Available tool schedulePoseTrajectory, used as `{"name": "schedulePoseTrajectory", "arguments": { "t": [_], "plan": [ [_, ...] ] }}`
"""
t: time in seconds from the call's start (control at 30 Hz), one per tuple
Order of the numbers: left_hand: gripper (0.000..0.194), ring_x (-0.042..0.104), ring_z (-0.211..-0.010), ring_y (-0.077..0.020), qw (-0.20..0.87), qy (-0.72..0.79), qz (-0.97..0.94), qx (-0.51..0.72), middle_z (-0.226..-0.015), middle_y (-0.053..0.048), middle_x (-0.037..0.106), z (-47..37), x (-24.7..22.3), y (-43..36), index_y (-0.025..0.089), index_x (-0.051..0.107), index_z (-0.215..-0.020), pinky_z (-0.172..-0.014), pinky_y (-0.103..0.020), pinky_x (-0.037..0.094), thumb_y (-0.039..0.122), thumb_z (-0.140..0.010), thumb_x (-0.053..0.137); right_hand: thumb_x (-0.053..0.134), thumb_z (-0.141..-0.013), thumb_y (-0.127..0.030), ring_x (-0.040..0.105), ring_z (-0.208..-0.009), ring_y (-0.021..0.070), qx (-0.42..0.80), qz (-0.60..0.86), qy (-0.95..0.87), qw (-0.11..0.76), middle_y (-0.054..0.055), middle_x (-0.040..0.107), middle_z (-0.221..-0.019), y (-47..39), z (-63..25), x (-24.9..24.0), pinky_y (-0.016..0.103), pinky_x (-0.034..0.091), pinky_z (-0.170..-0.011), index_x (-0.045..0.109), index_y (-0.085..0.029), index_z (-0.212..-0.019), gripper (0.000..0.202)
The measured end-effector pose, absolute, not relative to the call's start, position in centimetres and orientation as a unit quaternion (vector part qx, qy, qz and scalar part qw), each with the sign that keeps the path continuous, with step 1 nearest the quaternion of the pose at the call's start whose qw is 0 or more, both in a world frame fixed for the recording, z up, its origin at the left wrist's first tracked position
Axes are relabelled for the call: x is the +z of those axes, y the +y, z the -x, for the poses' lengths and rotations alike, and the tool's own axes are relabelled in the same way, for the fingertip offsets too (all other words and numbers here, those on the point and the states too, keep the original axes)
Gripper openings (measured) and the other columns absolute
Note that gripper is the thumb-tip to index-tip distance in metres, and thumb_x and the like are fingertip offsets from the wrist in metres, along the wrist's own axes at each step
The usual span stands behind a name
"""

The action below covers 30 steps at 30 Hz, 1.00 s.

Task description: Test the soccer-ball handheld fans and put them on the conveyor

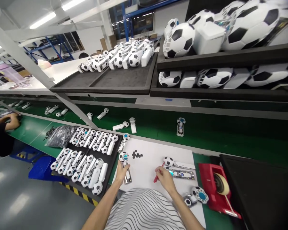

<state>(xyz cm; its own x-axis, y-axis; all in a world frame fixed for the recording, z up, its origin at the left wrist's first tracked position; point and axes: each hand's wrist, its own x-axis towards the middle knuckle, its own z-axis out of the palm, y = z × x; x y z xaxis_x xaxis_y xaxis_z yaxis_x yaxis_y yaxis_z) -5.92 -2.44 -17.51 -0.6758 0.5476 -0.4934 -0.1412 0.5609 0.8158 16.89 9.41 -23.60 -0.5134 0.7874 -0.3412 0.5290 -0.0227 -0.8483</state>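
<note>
While my left hand (121, 172) grips the opened handheld unit (125, 166) near the left edge of the white mat (148, 156), bare mat lies open between my hands. The unit's long axis runs away from me, round blue-centred head at the far end, silvery handle toward me. My right hand (165, 179) pinches what looks like a red-handled tool (158, 175), just beside another open unit (181, 174). Left of the mat sits a black tray (110, 169) of football-patterned units; a red tape dispenser (216, 188) stands to the right.
</note>
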Motion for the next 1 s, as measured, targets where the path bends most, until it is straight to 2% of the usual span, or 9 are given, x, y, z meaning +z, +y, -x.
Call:
{"name": "schedulePoseTrajectory", "arguments": {
  "t": [0.13,0.2,0.27,0.4,0.57,0.77,1.0],
  "plan": [
    [0.036,0.065,-0.086,-0.0196,0.502,0.659,-0.082,0.554,-0.106,-0.008,0.062,2.9,-11.7,-2.7,0.017,0.052,-0.117,-0.077,-0.039,0.057,0.036,-0.088,0.063,0.055,-0.099,-0.045,0.062,-0.062,0.0131,0.576,0.452,-0.651,0.199,-0.002,0.063,-0.071,8.5,-18.1,-21.2,0.030,0.053,-0.067,0.064,-0.014,-0.092,0.033],
    [0.037,0.066,-0.086,-0.0207,0.555,0.597,-0.066,0.576,-0.100,-0.008,0.064,1.4,-8.8,-3.2,0.016,0.055,-0.110,-0.079,-0.039,0.057,0.028,-0.077,0.070,0.052,-0.099,-0.049,0.063,-0.066,0.0142,0.596,0.438,-0.632,0.232,-0.001,0.063,-0.071,8.0,-18.6,-19.8,0.031,0.053,-0.068,0.063,-0.014,-0.094,0.037],
    [0.045,0.066,-0.085,-0.0209,0.593,0.549,-0.058,0.586,-0.096,-0.009,0.066,0.2,-6.2,-3.5,0.014,0.057,-0.111,-0.079,-0.037,0.056,0.018,-0.068,0.070,0.052,-0.098,-0.052,0.061,-0.065,0.0144,0.606,0.435,-0.614,0.256,-0.001,0.061,-0.070,7.5,-19.1,-18.6,0.030,0.051,-0.067,0.062,-0.015,-0.093,0.039],
    [0.060,0.064,-0.076,-0.0168,0.614,0.504,-0.055,0.604,-0.090,-0.007,0.067,-1.4,-2.8,-3.4,0.016,0.053,-0.122,-0.072,-0.031,0.054,0.007,-0.063,0.063,0.054,-0.095,-0.053,0.058,-0.063,0.0153,0.610,0.461,-0.580,0.282,0.000,0.061,-0.066,6.6,-20.0,-17.3,0.029,0.048,-0.065,0.062,-0.015,-0.093,0.039],
    [0.068,0.065,-0.069,-0.0180,0.632,0.473,-0.093,0.606,-0.092,-0.006,0.067,-1.9,-0.2,-2.5,0.019,0.048,-0.128,-0.066,-0.031,0.051,0.007,-0.065,0.069,0.058,-0.089,-0.057,0.060,-0.065,0.0192,0.610,0.491,-0.547,0.295,0.005,0.065,-0.067,6.2,-21.1,-16.8,0.030,0.050,-0.065,0.064,-0.015,-0.093,0.042],
    [0.068,0.065,-0.067,-0.0179,0.646,0.432,-0.152,0.610,-0.091,-0.005,0.064,-2.3,1.8,-1.8,0.020,0.046,-0.127,-0.062,-0.029,0.049,0.012,-0.065,0.074,0.061,-0.086,-0.058,0.062,-0.069,0.0221,0.615,0.498,-0.529,0.307,0.010,0.071,-0.074,6.4,-21.6,-16.5,0.031,0.053,-0.067,0.064,-0.016,-0.091,0.043],
    [0.067,0.066,-0.070,-0.0177,0.662,0.393,-0.197,0.607,-0.091,-0.004,0.062,-2.5,3.0,-1.6,0.022,0.045,-0.129,-0.065,-0.030,0.050,0.014,-0.069,0.074,0.060,-0.086,-0.059,0.062,-0.069,0.0215,0.613,0.500,-0.526,0.313,0.008,0.068,-0.072,6.2,-21.7,-16.5,0.031,0.053,-0.067,0.065,-0.016,-0.090,0.043]
  ]
}}
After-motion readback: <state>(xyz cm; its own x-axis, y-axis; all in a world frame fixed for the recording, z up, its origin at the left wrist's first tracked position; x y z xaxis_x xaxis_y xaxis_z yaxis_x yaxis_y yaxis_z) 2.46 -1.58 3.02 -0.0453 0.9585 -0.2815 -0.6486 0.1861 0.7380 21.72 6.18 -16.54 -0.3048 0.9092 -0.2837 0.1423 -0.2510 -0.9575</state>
